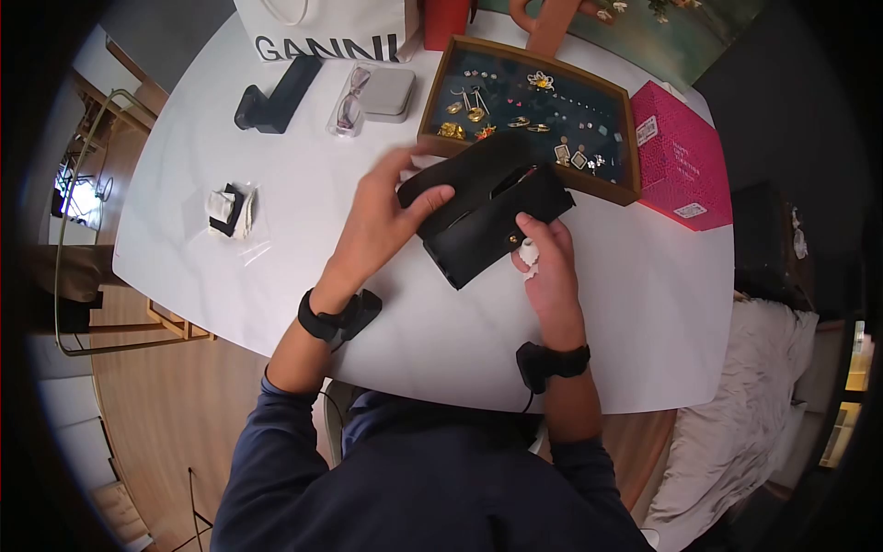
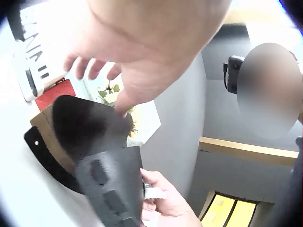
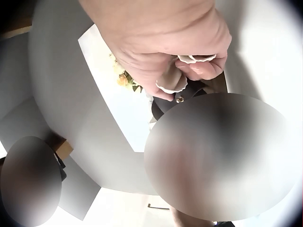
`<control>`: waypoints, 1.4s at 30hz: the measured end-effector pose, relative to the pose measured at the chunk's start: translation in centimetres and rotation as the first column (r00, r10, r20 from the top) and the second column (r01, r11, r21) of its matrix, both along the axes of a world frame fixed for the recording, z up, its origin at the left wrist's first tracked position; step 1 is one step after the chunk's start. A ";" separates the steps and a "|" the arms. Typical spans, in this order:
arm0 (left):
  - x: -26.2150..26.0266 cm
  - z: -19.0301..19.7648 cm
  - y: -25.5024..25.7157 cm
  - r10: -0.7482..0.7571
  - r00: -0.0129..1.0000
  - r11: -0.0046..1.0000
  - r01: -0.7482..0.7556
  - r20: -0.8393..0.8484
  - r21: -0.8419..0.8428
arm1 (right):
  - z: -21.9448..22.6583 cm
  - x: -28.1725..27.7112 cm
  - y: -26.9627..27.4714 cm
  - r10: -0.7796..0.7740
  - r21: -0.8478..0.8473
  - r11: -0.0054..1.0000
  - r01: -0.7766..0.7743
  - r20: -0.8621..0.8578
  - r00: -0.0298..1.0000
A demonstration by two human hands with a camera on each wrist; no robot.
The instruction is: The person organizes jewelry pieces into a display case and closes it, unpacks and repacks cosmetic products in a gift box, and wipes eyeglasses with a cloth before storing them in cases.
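A black flap case (image 1: 474, 253) with a gold stud is held raised over the table, its flap (image 2: 90, 123) lifted and slots showing inside. My right hand (image 1: 552, 276) grips its near right side beside the stud, thumb on top. A small white scalloped-edge cloth (image 3: 173, 82) is tucked among that hand's fingers. At the case's left, my left hand (image 1: 377, 221) has its fingers spread and its thumb over the flap. In the left wrist view the thumb tip is right at the flap's edge, with the other fingers away from it.
Behind the case stands a wooden tray (image 1: 635, 152) of jewellery, with a pink box (image 1: 685, 161) at its right. Farther left are a grey case (image 1: 389, 95), glasses (image 1: 349, 106), a black stand-like object (image 1: 280, 97), a white paper bag (image 1: 336, 28) and a clear packet (image 1: 230, 212).
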State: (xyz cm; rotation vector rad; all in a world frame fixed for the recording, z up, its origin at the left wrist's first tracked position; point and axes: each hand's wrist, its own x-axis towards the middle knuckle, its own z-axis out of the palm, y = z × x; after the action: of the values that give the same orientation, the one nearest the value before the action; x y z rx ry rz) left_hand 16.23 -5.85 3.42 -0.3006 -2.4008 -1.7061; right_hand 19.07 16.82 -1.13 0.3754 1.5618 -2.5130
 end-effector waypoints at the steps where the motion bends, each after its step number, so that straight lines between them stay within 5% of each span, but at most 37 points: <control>1: 0.1 -0.6 0.0 -0.001 1.000 1.000 0.001 -0.001 -0.002 | -0.1 -0.1 0.0 -0.001 -0.002 1.000 0.001 -0.001 1.000; 3: 0.2 -1.9 0.2 -0.135 0.991 0.990 0.135 -0.001 -0.028 | -0.2 -0.2 -0.3 -0.033 -0.102 0.994 0.031 -0.013 0.999; 4: 0.2 -2.2 0.5 -0.175 0.965 0.976 0.144 -0.193 -0.166 | 0.0 0.0 -0.4 -0.040 -0.106 0.994 0.039 -0.013 0.999; 7: 0.1 -2.2 0.8 -0.255 0.893 0.947 0.154 -0.370 -0.282 | 0.2 0.3 -0.9 0.038 -0.174 0.984 -0.022 0.085 0.996; 11: 0.8 -0.9 1.4 -0.272 0.908 0.959 0.231 -0.318 -0.161 | -0.7 -0.1 -0.6 -0.018 -0.203 0.979 0.034 0.080 0.997; 17: 0.7 -1.5 1.7 -0.487 0.824 0.837 0.346 -0.290 -0.423 | -1.2 -0.3 0.0 -0.028 -0.317 0.947 0.045 0.058 0.998; 20: 0.9 -1.5 1.8 -0.431 0.889 0.886 0.385 -0.152 -0.259 | -1.1 -0.4 0.0 -0.003 -0.290 0.957 0.019 0.057 0.998; 25: 0.8 -1.3 1.9 -0.450 0.856 0.861 0.339 -0.255 -0.379 | -0.3 -0.2 0.0 0.042 -0.366 0.929 -0.056 -0.048 0.998; 27: 0.9 -1.2 1.8 -0.430 0.861 0.856 0.293 -0.272 -0.426 | -0.7 -0.1 0.1 0.075 -0.253 0.963 -0.087 -0.058 0.996; 31: 1.1 -0.8 1.6 -0.565 0.783 0.825 0.523 -0.262 -0.216 | -2.7 -0.4 1.0 -0.006 -0.277 0.960 0.030 0.090 0.996; 33: 0.2 -2.0 0.9 -0.183 0.955 0.981 0.194 -0.233 0.027 | -4.9 -0.6 2.7 0.022 -0.562 0.826 -0.035 -0.029 0.999; 34: -0.5 -2.3 -0.4 -0.182 0.955 0.981 0.194 -0.234 0.026 | -4.3 -0.7 2.8 0.023 -0.578 0.815 -0.046 -0.047 0.999; 35: -1.3 -2.5 -2.2 -0.160 0.977 0.984 0.169 0.143 -0.051 | -3.7 -0.5 2.7 0.024 -0.578 0.815 -0.049 -0.050 0.998; 36: -1.7 -2.7 -3.1 -0.085 0.864 0.976 0.172 0.497 -0.132 | -2.1 -0.2 2.2 -0.031 -0.582 0.812 -0.053 -0.133 0.991; 37: -1.7 -2.9 -3.1 -0.083 0.865 0.976 0.171 0.495 -0.134 | -1.3 0.0 1.9 -0.087 -0.587 0.808 -0.056 -0.214 0.973; 39: -1.5 -3.2 -2.6 -0.567 0.646 0.808 0.558 0.511 0.191 | -1.2 -0.1 2.1 -0.073 -0.602 0.793 -0.097 -0.252 0.965; 41: -0.5 -3.8 -0.5 -0.536 0.699 0.844 0.466 0.474 0.266 | -1.6 -0.3 2.3 0.095 -0.718 0.632 -0.290 -0.300 0.949; 42: -0.4 -3.7 0.2 -0.493 0.739 0.869 0.393 0.459 0.301 | -1.6 -0.3 2.2 0.094 -0.719 0.631 -0.289 -0.299 0.950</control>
State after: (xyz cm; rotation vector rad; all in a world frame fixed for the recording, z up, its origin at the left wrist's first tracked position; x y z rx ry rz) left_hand 15.88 -5.69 -0.32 -0.4667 -2.6521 -2.4974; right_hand 18.82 19.06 -2.73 -0.2152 0.4048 -2.7989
